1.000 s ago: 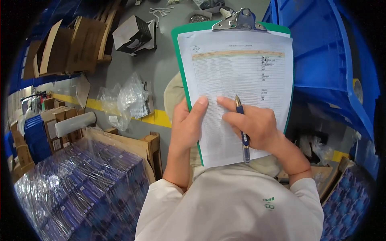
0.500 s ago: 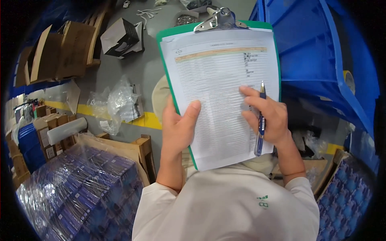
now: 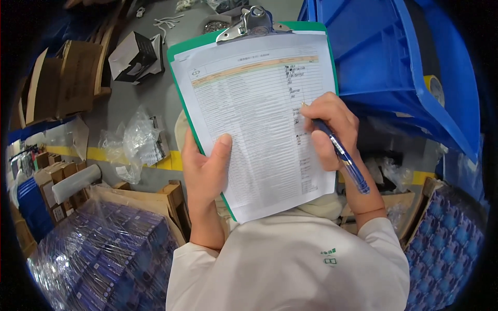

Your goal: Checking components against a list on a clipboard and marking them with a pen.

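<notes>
A green clipboard (image 3: 176, 78) with a silver metal clip (image 3: 254, 22) is held up in front of me. Clamped on it is a printed sheet (image 3: 254, 140) ruled in rows, with handwritten marks down its right-hand column. My left hand (image 3: 205, 168) grips the clipboard's lower left edge, thumb on top of the paper and fingers beneath. In my right hand (image 3: 332, 127) is a dark blue pen (image 3: 348, 163), pinched in a writing grip. Its tip points up and left at the sheet's right column; whether it touches the paper I cannot tell.
To the right stands a big blue plastic bin (image 3: 373, 57) with a tape roll (image 3: 434, 89). Shrink-wrapped blue boxes (image 3: 114, 243) are stacked at lower left. On the floor lie clear plastic wrap (image 3: 137, 140) and a black-and-white carton (image 3: 136, 57); brown cardboard (image 3: 75, 78) leans at left.
My right hand has turned the pen from lying tip-up across its fingers into a writing grip and moved to the right column. The clipboard sits farther left in view, still in my left hand.
</notes>
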